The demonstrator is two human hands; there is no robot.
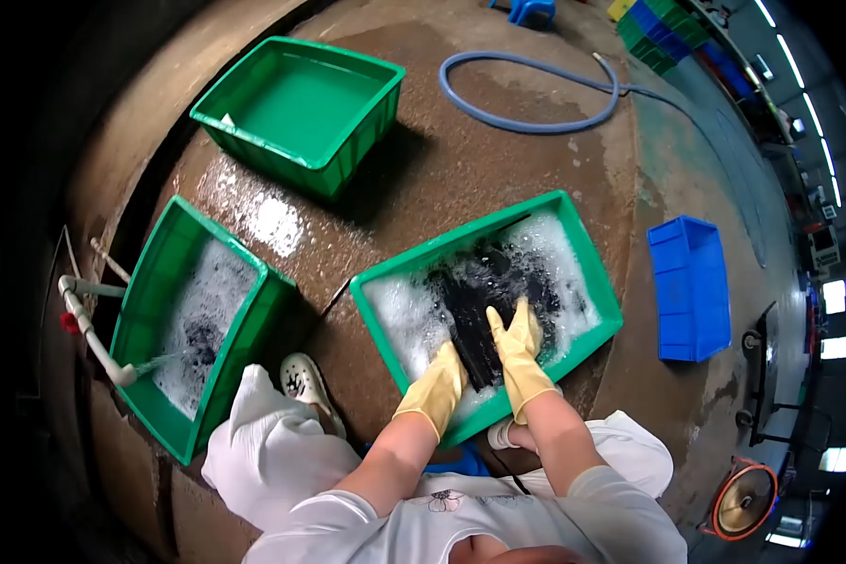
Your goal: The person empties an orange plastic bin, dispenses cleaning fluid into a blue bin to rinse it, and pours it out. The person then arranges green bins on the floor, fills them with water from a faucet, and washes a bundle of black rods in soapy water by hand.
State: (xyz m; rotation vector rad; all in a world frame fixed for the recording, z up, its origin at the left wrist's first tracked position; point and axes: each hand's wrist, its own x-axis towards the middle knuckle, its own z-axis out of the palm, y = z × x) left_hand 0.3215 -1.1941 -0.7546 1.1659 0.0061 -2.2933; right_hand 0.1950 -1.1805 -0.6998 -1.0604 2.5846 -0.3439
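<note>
A green tub (597,268) in front of me holds white foamy water (399,315) with black, wet material (474,329) in it; its kind I cannot make out. Both of my hands wear pale yellow rubber gloves. My left hand (444,374) dips into the suds at the near left side of the black material, and its fingers are mostly hidden. My right hand (517,340) lies over the right part of the material, thumb and fingers apart, with the fingertips at the wet surface.
At left, a white pipe (94,334) with a red valve (69,322) runs water into a second green tub (141,282) of suds. Behind stands a green tub (362,122) of water. A blue-grey hose (451,89) lies on wet floor. A blue crate (688,291) stands right.
</note>
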